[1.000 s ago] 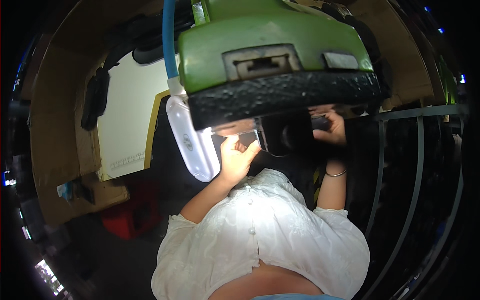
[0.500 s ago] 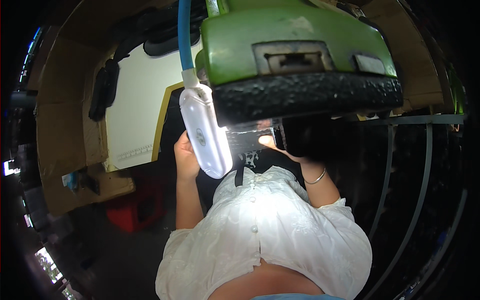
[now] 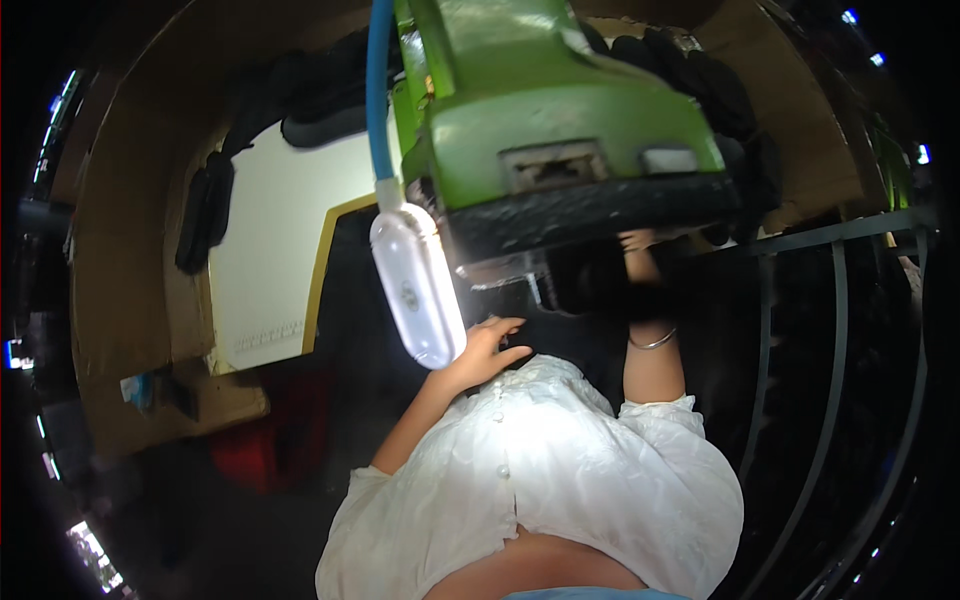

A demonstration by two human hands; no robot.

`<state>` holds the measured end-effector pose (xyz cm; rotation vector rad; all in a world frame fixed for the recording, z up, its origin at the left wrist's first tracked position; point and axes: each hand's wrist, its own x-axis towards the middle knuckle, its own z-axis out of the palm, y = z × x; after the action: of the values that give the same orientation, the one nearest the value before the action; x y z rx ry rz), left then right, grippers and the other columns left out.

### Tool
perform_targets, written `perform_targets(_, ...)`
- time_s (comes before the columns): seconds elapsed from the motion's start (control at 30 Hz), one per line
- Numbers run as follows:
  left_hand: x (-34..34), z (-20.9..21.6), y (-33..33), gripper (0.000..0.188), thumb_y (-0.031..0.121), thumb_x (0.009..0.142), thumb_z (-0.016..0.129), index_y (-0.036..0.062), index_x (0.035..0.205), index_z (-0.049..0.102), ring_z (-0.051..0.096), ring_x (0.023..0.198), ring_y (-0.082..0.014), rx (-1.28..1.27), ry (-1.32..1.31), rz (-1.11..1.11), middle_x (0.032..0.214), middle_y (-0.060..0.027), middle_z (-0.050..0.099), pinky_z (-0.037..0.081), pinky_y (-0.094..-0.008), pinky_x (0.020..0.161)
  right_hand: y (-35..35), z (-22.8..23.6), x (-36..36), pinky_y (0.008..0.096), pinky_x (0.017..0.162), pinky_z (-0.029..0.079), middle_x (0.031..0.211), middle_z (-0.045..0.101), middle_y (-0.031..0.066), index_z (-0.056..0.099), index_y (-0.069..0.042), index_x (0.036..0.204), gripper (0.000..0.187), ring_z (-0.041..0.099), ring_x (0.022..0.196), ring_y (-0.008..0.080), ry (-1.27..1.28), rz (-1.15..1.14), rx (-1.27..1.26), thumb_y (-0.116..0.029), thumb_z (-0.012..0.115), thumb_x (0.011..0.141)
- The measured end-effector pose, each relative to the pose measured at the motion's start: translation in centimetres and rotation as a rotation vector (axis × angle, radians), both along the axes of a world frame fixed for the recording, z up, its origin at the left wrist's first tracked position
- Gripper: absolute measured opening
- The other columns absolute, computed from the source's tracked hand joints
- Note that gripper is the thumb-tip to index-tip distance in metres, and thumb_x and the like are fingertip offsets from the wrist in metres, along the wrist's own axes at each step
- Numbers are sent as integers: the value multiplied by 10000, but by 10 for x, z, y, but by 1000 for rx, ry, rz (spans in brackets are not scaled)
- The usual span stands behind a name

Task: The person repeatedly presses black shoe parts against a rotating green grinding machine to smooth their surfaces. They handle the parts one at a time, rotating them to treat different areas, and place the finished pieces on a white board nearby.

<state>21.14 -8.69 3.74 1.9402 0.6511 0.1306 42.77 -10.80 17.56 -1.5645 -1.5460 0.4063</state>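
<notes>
A green machine head (image 3: 570, 125), shaped like a sewing machine, juts toward me with a black band along its front edge. Beside it, a lit white lamp (image 3: 415, 285) dangles from a blue flexible neck (image 3: 380, 95). My left hand (image 3: 487, 350) is just right of the lamp's lower end, over my lap; its thumb and fingers are apart and nothing shows in it. Farther away, my right hand (image 3: 638, 255) reaches up under the right side of the machine head. Dark parts and shadow cover most of it, so its grip is hidden.
A white board (image 3: 265, 240) with a yellow edge lies left of the machine. Cardboard walls (image 3: 125, 230) surround it, with several black rounded pieces (image 3: 205, 210) along them. Metal bars (image 3: 835, 330) stand at the right; a red stool (image 3: 265, 430) is low at the left.
My left hand has come from behind the lamp to its right side, nearer my body. The right hand has moved farther away beneath the machine. The machine head appears smaller and shifted left.
</notes>
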Motion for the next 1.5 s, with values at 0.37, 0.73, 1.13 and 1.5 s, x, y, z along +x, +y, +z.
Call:
perform_targets(0.37, -19, 27, 70, 200, 137, 733, 619, 41, 908, 629, 569, 892, -358, 391, 36, 314, 935, -166, 608, 471, -407, 757, 142, -47, 173, 374, 937, 397, 1159, 582, 135, 580, -69, 1147, 356, 524, 1112, 299, -337, -417, 144, -249, 605, 841)
perform_targets(0.73, 68, 69, 377, 625, 134, 697, 617, 15, 1266, 385, 293, 1268, -387, 1116, -73, 715, 1327, -215, 359, 242, -458, 1049, 33, -164, 135, 494, 955, 310, 1239, 485, 178, 488, -62, 1220, 464, 423, 1177, 334, -759, -223, 13, -368, 501, 871)
perform_targets(1.13, 98, 42, 426, 792, 329, 651, 727, 221, 1344, 359, 316, 1298, -295, 792, 504, 666, 1421, -53, 332, 205, -611, 1005, -72, -199, 108, 426, 857, 389, 1103, 551, 181, 544, -24, 1109, 399, 511, 1030, 325, -708, -407, -283, -319, 533, 839)
perform_targets(1.5, -131, 52, 297, 755, 189, 578, 725, 276, 1286, 477, 344, 1287, -248, 865, 385, 466, 1365, -14, 430, 172, -500, 1076, -21, -169, 25, 391, 727, 461, 918, 632, 197, 630, 17, 943, 260, 603, 870, 342, -308, -76, -191, -173, 623, 767)
